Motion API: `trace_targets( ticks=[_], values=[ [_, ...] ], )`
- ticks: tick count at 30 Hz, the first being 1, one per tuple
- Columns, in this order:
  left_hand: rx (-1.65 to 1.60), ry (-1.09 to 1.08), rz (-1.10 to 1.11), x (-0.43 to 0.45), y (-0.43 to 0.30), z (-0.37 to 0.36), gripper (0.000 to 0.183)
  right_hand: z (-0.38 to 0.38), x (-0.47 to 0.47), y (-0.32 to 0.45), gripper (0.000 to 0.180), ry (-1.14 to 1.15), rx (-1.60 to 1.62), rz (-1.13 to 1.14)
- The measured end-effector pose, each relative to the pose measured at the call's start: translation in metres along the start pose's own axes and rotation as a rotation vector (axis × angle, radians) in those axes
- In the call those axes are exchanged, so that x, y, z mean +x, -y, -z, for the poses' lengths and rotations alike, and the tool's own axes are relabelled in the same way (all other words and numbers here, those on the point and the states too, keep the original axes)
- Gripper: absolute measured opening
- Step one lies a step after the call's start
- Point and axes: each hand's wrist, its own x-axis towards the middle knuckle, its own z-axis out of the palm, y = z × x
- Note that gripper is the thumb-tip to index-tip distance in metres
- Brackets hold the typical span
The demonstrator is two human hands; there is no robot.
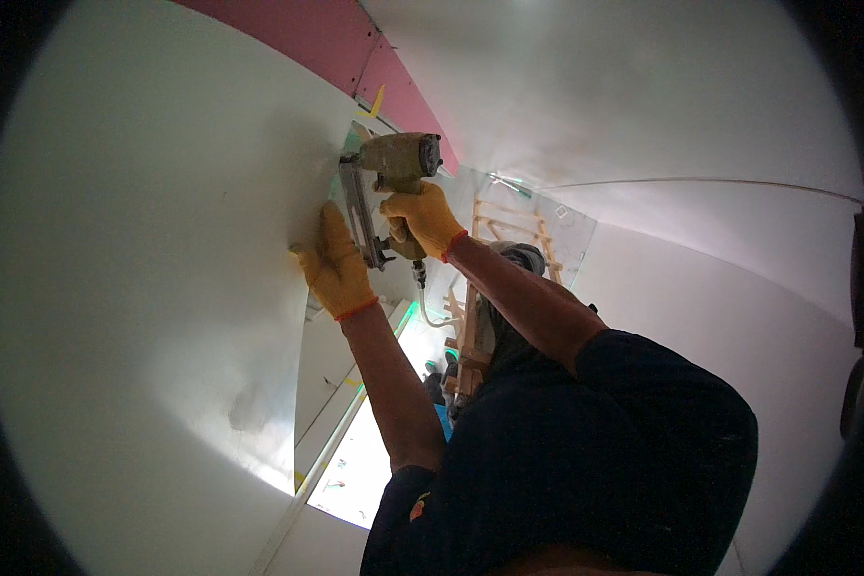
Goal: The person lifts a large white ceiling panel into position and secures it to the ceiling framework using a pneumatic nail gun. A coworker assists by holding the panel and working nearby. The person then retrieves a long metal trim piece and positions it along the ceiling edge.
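Note:
My right hand (428, 217), in an orange-yellow work glove with a red cuff, grips the handle of a pneumatic nail gun (397, 157). The gun's long magazine (360, 209) runs down beside my left hand, and its nose is close to the edge of a large white panel (165, 216). A pale air hose (425, 309) hangs from the base of the handle. My left hand (337, 266), gloved alike, lies against the panel near that edge, fingers spread. Whether the nose touches the panel I cannot tell.
Pink board (324, 43) with dark screw marks runs along the top, a strip of yellow tape (378, 102) beside it. Wooden ladder-like framing (518, 225) stands below. A bright green line (406, 318) crosses a lit opening, and a white wall (662, 266) rises at right.

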Motion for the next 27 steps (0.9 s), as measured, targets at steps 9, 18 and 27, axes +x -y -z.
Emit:
trace_targets(
  ticks=[9, 18, 27],
  values=[
    [-0.110, -0.138, -0.092, -0.083, -0.084, 0.070, 0.074, -0.003, -0.007, -0.004, 0.015, 0.080, 0.118, 0.007],
    [-0.161, -0.175, -0.171, -0.086, -0.092, 0.081, 0.082, -0.017, -0.029, -0.005, 0.036, 0.031, 0.170, -0.027],
    [-0.281, -0.131, -0.125, -0.083, -0.096, 0.099, 0.076, -0.024, -0.080, -0.069, 0.040, 0.150, 0.266, -0.106]
  ],
)
